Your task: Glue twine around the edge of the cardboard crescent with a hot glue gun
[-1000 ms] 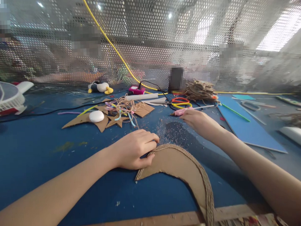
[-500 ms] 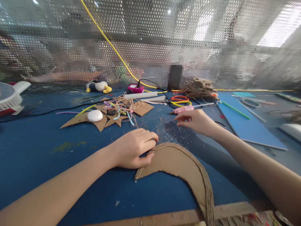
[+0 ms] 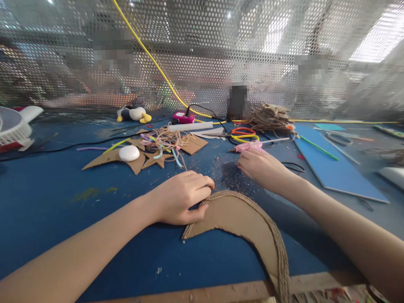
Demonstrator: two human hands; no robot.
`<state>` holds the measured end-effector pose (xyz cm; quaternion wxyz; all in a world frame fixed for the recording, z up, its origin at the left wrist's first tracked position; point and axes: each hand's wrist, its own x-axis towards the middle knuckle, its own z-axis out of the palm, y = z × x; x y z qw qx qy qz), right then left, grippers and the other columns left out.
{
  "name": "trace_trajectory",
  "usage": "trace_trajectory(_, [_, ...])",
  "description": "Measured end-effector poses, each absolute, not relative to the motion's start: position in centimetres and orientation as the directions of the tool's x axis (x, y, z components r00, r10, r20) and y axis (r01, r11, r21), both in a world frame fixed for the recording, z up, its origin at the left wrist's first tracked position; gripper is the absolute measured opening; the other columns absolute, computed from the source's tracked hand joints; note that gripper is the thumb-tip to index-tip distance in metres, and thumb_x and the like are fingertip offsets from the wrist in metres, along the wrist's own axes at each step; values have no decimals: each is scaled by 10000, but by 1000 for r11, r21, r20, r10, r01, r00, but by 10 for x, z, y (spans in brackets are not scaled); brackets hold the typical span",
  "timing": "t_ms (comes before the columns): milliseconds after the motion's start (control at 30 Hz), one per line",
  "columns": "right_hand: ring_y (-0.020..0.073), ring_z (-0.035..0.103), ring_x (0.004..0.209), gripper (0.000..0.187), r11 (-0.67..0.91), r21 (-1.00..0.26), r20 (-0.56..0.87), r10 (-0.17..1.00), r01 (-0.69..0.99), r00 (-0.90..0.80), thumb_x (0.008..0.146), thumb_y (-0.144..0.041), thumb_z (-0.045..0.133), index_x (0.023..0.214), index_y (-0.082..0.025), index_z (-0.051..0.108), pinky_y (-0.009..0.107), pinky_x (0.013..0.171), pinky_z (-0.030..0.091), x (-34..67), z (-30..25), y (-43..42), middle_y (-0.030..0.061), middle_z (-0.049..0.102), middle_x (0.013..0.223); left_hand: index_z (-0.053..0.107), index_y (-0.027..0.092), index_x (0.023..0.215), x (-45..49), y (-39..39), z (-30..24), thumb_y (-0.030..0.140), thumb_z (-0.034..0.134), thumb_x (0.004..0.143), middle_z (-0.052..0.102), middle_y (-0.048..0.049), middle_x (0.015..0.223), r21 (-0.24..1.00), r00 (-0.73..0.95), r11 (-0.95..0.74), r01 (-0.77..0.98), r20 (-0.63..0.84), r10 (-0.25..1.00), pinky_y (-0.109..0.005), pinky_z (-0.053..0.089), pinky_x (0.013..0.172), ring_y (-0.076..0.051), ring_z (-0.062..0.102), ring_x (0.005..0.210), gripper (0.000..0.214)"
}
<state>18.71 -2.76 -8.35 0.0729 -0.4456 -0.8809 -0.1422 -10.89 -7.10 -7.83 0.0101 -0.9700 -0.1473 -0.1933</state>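
Observation:
A cardboard crescent (image 3: 237,214), its outer edge lined with rows of brown twine (image 3: 272,228), lies flat at the front of the blue table. My left hand (image 3: 183,198) is closed on its left end, thumb on the cardboard and fingers curled over the twine edge. A strand of twine runs up from these fingers to a tangled heap of twine (image 3: 168,138). Beyond the crescent, my right hand (image 3: 258,165) is closed round the grip of a pink hot glue gun (image 3: 250,146), whose nozzle points left. The palm hides most of the grip.
Scissors (image 3: 244,134) with red and yellow handles lie behind the glue gun. A cardboard piece (image 3: 101,161) bears a white oval object (image 3: 129,153). At right is a blue board (image 3: 338,164). A perforated metal screen (image 3: 198,50) stands along the back.
My right hand has moved forward onto the glue gun and its fingers have closed round the grip. My left hand and the crescent keep their place.

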Motion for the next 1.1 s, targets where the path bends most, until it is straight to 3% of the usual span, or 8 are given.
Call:
trace_trajectory(167, [330,606,1066,337,568,167,242,769,806,-591,887,-91,371,989,-168,683,501,971,487,187,-91,-27,192,659,1057,592,159,870,-109,-71,-79,190,521,916,687,-108,1097,35,883,-956,290,374,282,-376,513,865,-211,646,914,90])
trace_trajectory(333, [297,610,1116,258,518,-190,425,809,834,-406,985,-202,334,1041,-177,585,489,982,492,186,-91,-21,185,655,1148,594,159,878,-110,-71,-79,188,527,911,686,-107,1096,36,884,-957,289,373,281,-374,518,864,-213,644,920,81])
trace_trajectory(500, [227,609,1202,198,531,-440,392,839,724,-377,1022,-274,335,959,-239,519,448,1051,452,184,-88,-18,77,728,1014,597,156,884,-109,-72,-78,185,539,903,685,-110,1099,31,881,-957,287,384,277,-374,521,858,-218,645,923,67])
trace_trajectory(600, [240,621,1196,205,524,-399,356,845,752,-400,1022,-267,320,924,-241,498,459,1036,454,190,-84,-16,76,728,905,597,156,879,-109,-72,-78,185,530,908,688,-109,1092,30,880,-958,284,390,273,-374,521,854,-216,647,916,78])
trace_trajectory(767, [272,600,1255,195,575,-96,259,803,813,-537,968,-174,395,895,-207,573,445,1033,465,202,-70,-19,142,677,1280,595,156,868,-110,-71,-79,180,530,907,691,-108,1077,33,880,-959,282,390,272,-374,521,857,-211,650,912,80])
trace_trajectory(867, [263,645,1195,260,542,13,220,818,840,-531,987,-159,376,980,-184,635,417,1015,486,208,-61,-21,150,717,1190,598,158,872,-110,-72,-79,181,533,905,692,-107,1079,38,879,-957,286,387,278,-373,522,866,-210,649,920,76])
trace_trajectory(967, [259,690,1114,293,520,-11,259,827,854,-500,1008,-193,380,1034,-168,670,393,966,522,210,-54,-22,148,748,1097,602,159,872,-109,-72,-79,172,531,900,694,-106,1070,43,878,-957,288,388,281,-373,521,877,-207,650,921,77])
trace_trajectory(1100, [229,707,1091,294,527,-268,339,835,807,-433,998,-265,453,1115,-217,718,366,922,559,205,-48,-26,70,766,1136,608,158,876,-109,-72,-78,173,526,896,697,-108,1061,40,877,-958,283,393,275,-374,524,859,-209,652,910,85])
